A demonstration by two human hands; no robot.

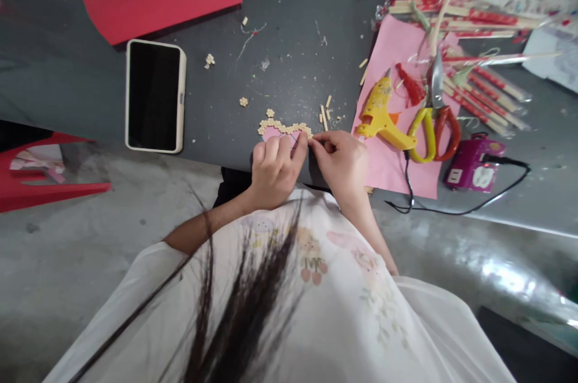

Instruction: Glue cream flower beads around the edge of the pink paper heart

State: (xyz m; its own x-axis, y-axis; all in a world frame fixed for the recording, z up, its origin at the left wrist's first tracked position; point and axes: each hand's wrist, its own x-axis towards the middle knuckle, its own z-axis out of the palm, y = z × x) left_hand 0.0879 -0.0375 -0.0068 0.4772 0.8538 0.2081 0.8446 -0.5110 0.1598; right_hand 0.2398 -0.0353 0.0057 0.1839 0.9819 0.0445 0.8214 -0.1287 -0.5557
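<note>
Pink card (270,132) edged with small pale pieces (289,128) lies under the left hand (274,171), whose fingers curl over it; whether they grip it, I cannot tell. At its right corner, the right hand (344,160) pinches thumb to forefinger, anything between them too small to make out. Just right of that hand rests a yellow glue gun (378,109).
</note>
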